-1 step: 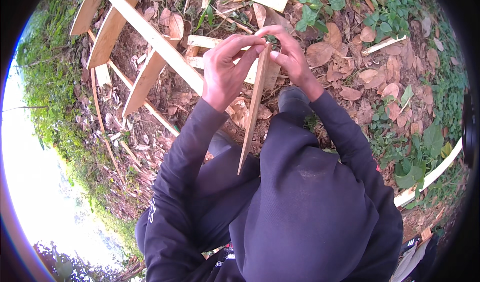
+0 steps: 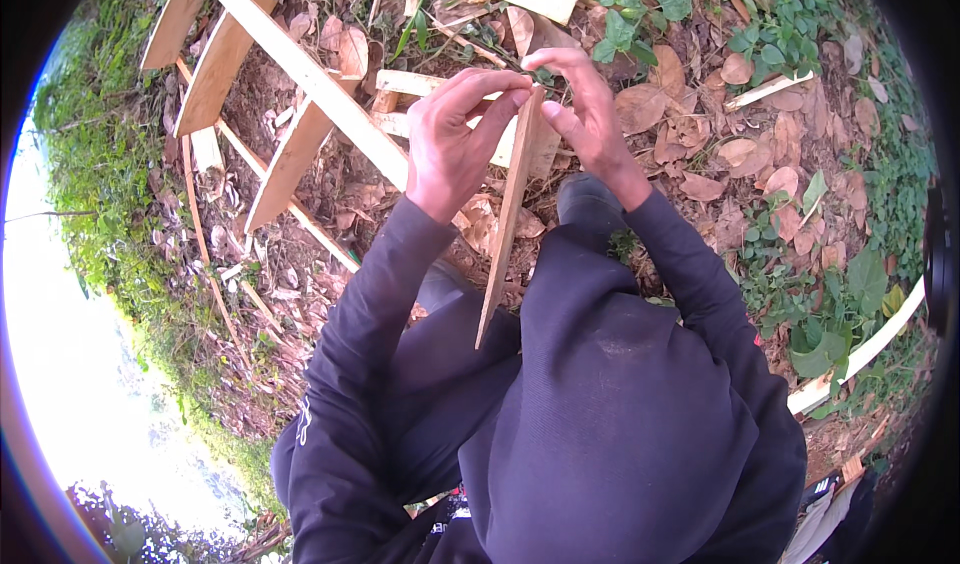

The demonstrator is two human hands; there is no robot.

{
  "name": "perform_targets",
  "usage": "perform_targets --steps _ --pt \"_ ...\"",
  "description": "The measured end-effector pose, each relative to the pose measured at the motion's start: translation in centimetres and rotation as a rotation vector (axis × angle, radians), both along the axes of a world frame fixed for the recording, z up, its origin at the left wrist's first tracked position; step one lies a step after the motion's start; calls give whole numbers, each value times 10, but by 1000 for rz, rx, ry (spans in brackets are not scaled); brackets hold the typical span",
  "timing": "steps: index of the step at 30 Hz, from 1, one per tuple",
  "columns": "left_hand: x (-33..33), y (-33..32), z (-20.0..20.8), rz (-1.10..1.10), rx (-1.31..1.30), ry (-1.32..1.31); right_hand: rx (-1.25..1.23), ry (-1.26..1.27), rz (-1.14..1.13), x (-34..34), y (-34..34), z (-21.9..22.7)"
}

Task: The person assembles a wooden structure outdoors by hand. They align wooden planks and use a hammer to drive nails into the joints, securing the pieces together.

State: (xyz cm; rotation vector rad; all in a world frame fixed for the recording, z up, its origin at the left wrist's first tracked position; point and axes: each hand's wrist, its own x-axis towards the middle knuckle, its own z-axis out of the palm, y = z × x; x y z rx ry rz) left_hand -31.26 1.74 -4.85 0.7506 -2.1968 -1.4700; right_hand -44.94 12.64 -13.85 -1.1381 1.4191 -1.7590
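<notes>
Upper centre: our left hand (image 2: 455, 139) pinches the slat (image 2: 512, 199), right hand (image 2: 592, 124) fingers spread; apparently steadying, next calling for firm hold!

White print (image 2: 306, 421) on dark sleeve (image 2: 345, 349), seemingly unreadable lettering.

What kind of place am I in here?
Outdoors, probably a wooded or overgrown spot: large, dry brown fallen leaves litter the ground, and broad-leaved green plants grow at its edge. A long, straight, pale wooden plank hints at an open-air work area.
</notes>
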Motion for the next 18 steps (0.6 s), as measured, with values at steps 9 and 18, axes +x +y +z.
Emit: perform_targets --steps 9,18 --pt "-1 3 -10 -17 -122 71 -8 -127 -74 29 12 32" --pt "-2 2 0 -2 -3 39 -83 -270 -146 42 6 29"
